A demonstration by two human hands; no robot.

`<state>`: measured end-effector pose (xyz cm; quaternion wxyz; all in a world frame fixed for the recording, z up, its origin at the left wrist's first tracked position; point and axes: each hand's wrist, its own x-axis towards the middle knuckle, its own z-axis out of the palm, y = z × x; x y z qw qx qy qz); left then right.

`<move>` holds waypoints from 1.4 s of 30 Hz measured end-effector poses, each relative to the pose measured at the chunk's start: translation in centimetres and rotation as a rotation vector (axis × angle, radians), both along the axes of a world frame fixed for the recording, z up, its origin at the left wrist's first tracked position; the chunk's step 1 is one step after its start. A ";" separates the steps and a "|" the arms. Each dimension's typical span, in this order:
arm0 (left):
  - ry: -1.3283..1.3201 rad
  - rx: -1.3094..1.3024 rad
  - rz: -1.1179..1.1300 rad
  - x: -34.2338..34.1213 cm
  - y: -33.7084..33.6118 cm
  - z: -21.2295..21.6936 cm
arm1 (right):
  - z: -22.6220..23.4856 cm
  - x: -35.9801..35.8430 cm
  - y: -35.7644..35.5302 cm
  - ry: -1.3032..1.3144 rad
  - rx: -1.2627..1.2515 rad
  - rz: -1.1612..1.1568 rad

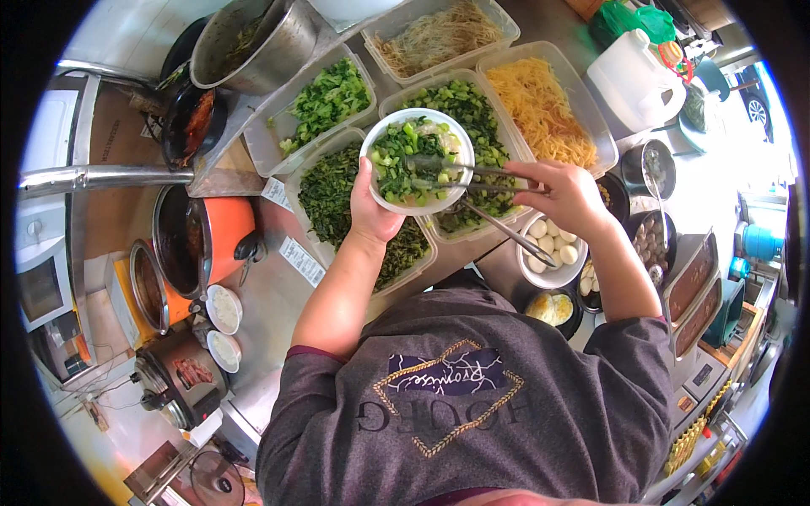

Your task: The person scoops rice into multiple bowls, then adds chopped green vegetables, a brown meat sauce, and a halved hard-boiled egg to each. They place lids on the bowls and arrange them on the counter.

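Note:
My left hand (372, 211) holds a white bowl (377, 188) from below, over the clear tubs of greens. The bowl is filled with chopped green vegetables and some pale pieces. My right hand (567, 196) grips metal tongs (485, 177) whose tips reach into the bowl from the right. Under the bowl sits a tub of dark chopped greens (331, 196) and behind it a tub of leafy greens (472, 110).
Tubs of yellow shreds (540, 105), pale noodles (439, 35) and green leaves (325, 101) lie at the back. An orange pot (207, 240), a steel pot (253, 42) and a dark cooker (181, 375) stand left. A bowl of white eggs (553, 244) and small dishes sit right.

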<state>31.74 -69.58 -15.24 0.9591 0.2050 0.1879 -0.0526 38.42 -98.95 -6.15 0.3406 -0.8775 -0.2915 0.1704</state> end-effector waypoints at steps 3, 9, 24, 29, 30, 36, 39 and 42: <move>0.007 0.035 0.008 0.2 -0.7 0.1 | -0.9 -1.0 -0.7 0.039 -0.043 -0.115; 0.033 0.020 -0.026 0.7 -3.0 0.7 | -2.4 -2.6 -1.5 0.028 0.043 -0.190; 0.040 0.233 -0.161 -3.1 -6.2 3.7 | -5.8 -1.6 -16.9 -0.454 -0.054 -0.808; 0.014 0.209 -0.310 -5.4 -8.1 5.2 | -8.1 -12.4 -20.5 0.169 -0.261 -0.840; 0.046 0.205 -0.331 -6.0 -8.5 5.4 | -9.6 -14.4 -20.2 0.205 -0.366 -0.863; 0.142 0.224 -0.478 -7.1 -10.8 6.0 | -17.6 -18.9 -19.1 0.096 -0.573 -1.034; 0.126 0.275 -0.468 -6.9 -11.1 6.2 | -18.1 -18.6 -20.2 -0.160 -0.662 -0.901; 0.108 0.282 -0.446 -6.8 -10.7 6.1 | -16.2 -18.3 -21.0 -0.076 -0.640 -0.844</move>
